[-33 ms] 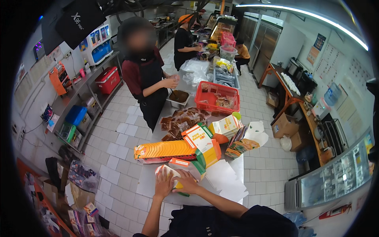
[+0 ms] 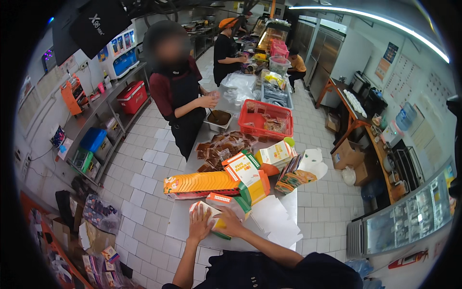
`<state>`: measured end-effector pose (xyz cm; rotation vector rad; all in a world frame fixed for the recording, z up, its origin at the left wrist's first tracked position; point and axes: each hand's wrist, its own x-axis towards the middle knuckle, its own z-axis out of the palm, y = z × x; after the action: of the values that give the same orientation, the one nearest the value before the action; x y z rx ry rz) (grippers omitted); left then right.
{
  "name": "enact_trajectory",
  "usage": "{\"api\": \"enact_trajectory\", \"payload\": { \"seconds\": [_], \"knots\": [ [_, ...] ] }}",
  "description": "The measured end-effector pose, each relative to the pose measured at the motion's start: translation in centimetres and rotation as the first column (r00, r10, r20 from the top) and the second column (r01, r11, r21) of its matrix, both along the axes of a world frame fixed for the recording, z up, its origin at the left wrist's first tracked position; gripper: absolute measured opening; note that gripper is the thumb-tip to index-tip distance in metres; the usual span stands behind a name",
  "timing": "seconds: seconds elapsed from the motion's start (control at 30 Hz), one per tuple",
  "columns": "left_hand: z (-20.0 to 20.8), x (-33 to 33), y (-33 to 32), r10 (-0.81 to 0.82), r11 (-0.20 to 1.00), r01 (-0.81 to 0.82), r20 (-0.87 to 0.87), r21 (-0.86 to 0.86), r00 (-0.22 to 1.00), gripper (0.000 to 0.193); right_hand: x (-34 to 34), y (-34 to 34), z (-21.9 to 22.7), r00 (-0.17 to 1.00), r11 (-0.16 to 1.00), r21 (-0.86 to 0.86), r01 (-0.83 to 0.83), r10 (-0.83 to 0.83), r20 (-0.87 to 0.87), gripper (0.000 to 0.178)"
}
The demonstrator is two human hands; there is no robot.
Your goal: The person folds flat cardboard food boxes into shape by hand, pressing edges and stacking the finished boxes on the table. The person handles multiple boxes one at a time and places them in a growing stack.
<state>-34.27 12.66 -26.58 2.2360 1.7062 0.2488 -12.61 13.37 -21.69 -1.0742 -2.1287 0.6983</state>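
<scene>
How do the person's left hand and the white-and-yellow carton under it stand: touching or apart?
Touching. The head view shows the left hand laid, fingers outstretched, on a white panel of the carton.

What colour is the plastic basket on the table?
The basket is red, showing best in the head view, the only one here.

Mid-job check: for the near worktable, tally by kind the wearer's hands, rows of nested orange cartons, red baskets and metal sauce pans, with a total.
Hands: 2 (left hand, right hand)
Row of nested orange cartons: 1
Red basket: 1
Metal sauce pan: 1
Total: 5
</scene>
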Motion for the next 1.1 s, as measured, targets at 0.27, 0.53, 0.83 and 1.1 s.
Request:
{"api": "enact_trajectory", "payload": {
  "seconds": [0.27, 0.53, 0.83, 1.1],
  "knots": [
    [0.6, 0.3, 0.7, 0.029, 1.000, -0.027, 0.167, -0.013, 0.986, 0.091, 5.1, 2.6, -3.1, 0.667, 0.640, -0.242, 0.729, -0.744, 0.044, 0.059],
    [0.1, 1.8, -0.7, 0.026, 0.997, -0.052, 0.361, 0.060, 0.932, 0.076, 5.6, 3.4, -2.3, 0.807, 0.794, -0.194, 0.576, -0.591, -0.021, 0.053],
    [-4.0, 1.3, 0.4, 0.306, 0.947, -0.227, 0.856, -0.228, 0.416, 0.065, 2.1, -5.0, 1.4, 0.970, 0.920, 0.359, 0.160, -0.215, 0.118, 0.056],
    [-3.2, 2.3, -0.3, 0.360, 0.881, -0.423, 0.882, -0.214, 0.303, 0.055, 2.0, -4.9, -0.5, 0.994, 0.968, 0.249, -0.040, 0.012, 0.112, 0.070]
  ]
}}
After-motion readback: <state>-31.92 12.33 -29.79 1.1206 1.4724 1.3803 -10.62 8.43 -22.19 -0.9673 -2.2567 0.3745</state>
